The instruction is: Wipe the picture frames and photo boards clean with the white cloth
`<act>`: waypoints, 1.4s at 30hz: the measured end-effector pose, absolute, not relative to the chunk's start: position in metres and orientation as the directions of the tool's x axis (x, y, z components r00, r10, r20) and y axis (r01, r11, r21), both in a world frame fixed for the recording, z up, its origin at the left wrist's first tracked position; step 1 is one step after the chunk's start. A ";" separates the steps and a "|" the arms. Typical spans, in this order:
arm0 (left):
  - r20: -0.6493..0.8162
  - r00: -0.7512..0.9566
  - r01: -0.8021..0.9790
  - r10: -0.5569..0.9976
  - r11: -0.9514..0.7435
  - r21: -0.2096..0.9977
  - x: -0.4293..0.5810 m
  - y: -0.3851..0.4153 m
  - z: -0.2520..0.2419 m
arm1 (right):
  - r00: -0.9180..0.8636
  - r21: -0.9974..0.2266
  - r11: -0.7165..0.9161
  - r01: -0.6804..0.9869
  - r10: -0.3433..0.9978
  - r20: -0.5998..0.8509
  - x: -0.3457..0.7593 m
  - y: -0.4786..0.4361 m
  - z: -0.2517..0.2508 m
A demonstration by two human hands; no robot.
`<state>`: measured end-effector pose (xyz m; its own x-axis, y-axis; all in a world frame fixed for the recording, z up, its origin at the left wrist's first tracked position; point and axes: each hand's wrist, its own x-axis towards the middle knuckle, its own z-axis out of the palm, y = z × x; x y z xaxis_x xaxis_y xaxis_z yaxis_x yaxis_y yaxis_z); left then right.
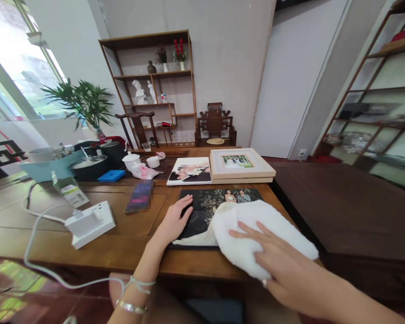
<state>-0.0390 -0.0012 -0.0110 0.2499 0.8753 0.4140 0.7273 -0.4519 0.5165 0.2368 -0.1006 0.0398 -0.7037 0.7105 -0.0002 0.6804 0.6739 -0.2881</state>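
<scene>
A: Where is the wedding photo panel [199,213], and how is it held?

B: It is laid flat near the edge of the wooden table [128,243]. Its left side is touched by the left hand [173,220], opened flat. Its right part is covered by the white towel [243,212]. The right hand [276,256] is spread over that; whether a fold is pinched beneath cannot be told.

A: How would they handle?

B: The panel is judged stiff, fairly light and easily smudged, so it is best taken by opposite edges. The towel seems soft and plush; it can be gathered anywhere.

A: And the containers?

B: Small upright items are held in the light-blue caddy [50,170]. What is in the round black pan [89,173] cannot be made out. The contents of the white teapot [131,163] are hidden.
</scene>
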 end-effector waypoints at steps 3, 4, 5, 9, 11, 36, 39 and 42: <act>0.417 0.255 0.724 0.872 -0.458 0.516 -0.039 -0.001 -0.011 | -0.636 -0.237 0.623 0.745 0.771 0.029 0.254 -0.079 0.039; 0.419 0.255 0.722 0.871 -0.460 0.516 -0.040 -0.002 -0.011 | -0.619 -0.206 0.614 0.762 0.784 0.048 0.258 -0.068 0.038; 0.421 0.257 0.721 0.870 -0.463 0.516 -0.040 -0.002 -0.011 | -0.610 -0.173 0.611 0.773 0.790 0.066 0.260 -0.055 0.037; 0.423 0.266 0.716 0.866 -0.472 0.514 -0.040 -0.002 -0.010 | -0.630 -0.065 0.638 0.767 0.769 0.110 0.257 -0.003 0.033; 0.423 0.266 0.718 0.866 -0.471 0.513 -0.040 -0.002 -0.010 | -0.635 -0.039 0.645 0.764 0.761 0.132 0.252 0.017 0.031; 0.436 0.280 0.715 0.855 -0.489 0.500 -0.041 -0.002 -0.010 | -0.674 -0.127 0.685 0.717 0.728 0.122 0.238 -0.023 0.036; 0.429 0.281 0.722 0.859 -0.483 0.495 -0.042 -0.002 -0.009 | -0.663 -0.078 0.679 0.730 0.731 0.162 0.231 0.013 0.031; 0.434 0.280 0.719 0.856 -0.487 0.496 -0.042 -0.002 -0.010 | -0.658 -0.066 0.676 0.734 0.732 0.175 0.227 0.034 0.030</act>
<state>-0.0418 -0.0016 -0.0100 0.2804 0.8561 0.4342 0.7189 -0.4871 0.4960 0.2267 0.0336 0.0297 -0.6583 0.7321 0.1752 0.7342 0.6758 -0.0656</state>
